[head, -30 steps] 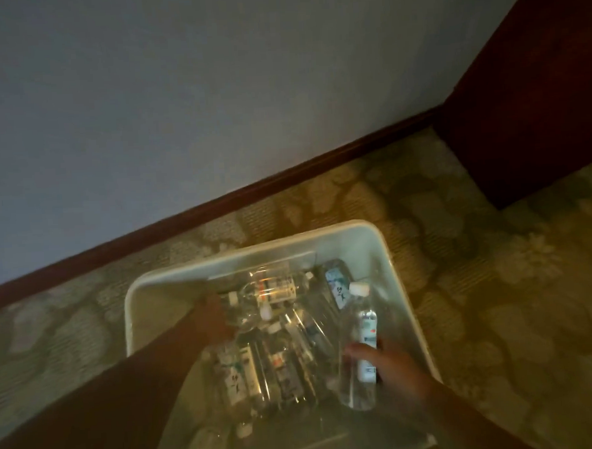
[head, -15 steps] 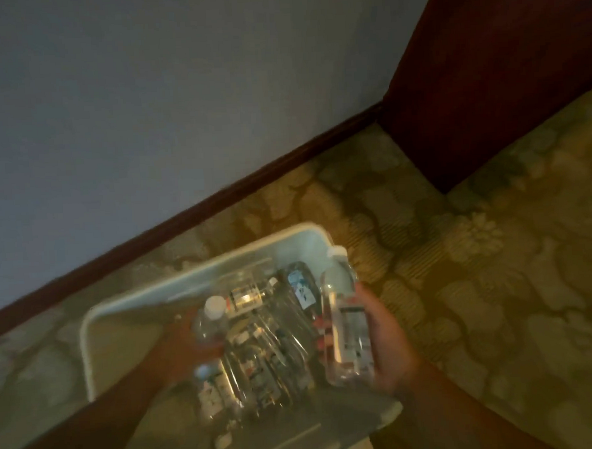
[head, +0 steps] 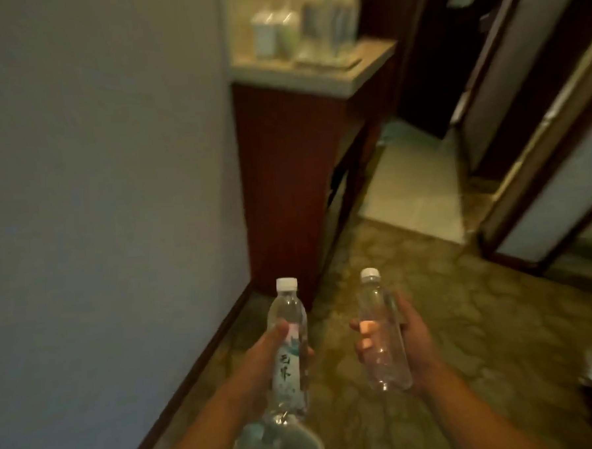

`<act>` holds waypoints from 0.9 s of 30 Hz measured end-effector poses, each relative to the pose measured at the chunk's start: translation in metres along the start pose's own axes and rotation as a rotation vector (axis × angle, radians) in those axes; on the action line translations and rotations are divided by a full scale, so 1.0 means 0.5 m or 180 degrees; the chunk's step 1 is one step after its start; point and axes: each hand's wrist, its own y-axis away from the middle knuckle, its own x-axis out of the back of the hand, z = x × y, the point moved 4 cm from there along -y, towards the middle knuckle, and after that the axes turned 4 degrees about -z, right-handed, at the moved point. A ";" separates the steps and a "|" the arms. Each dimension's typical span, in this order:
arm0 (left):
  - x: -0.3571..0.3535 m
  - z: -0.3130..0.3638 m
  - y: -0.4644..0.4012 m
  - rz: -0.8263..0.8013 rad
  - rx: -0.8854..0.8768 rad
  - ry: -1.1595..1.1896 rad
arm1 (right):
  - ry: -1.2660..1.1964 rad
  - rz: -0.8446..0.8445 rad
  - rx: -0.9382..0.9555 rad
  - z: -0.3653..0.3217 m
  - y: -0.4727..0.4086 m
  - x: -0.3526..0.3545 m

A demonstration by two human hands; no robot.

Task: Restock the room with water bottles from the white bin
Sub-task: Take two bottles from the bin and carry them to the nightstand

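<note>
i'm gripping one water bottle (head: 288, 348) in my left hand (head: 260, 355), another bottle (head: 382, 336) in my right hand (head: 408, 342); the crowded table (head: 341, 76) ahead is risking knocked bottles.

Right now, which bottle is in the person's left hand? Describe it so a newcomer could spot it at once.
Start at the pale wall on the left and follow its dark baseboard down to the two forearms. The left hand grips the bottle nearer that wall. Unlike the bare-looking clear bottle in the right hand, it shows a pale label with dark characters.
</note>
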 end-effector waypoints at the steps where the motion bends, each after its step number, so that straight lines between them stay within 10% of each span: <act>1: -0.061 0.049 0.005 -0.0225 -0.0037 -0.0094 | -0.0006 0.0011 0.0252 -0.043 0.051 -0.013; 13: -0.893 0.267 0.130 -0.2350 -0.0931 -0.1360 | 0.1412 0.1107 0.2576 -0.433 0.804 0.034; 27: -1.768 -0.225 0.469 -0.4102 -0.0749 -0.2266 | 0.1093 0.3961 0.3312 -0.289 1.768 0.496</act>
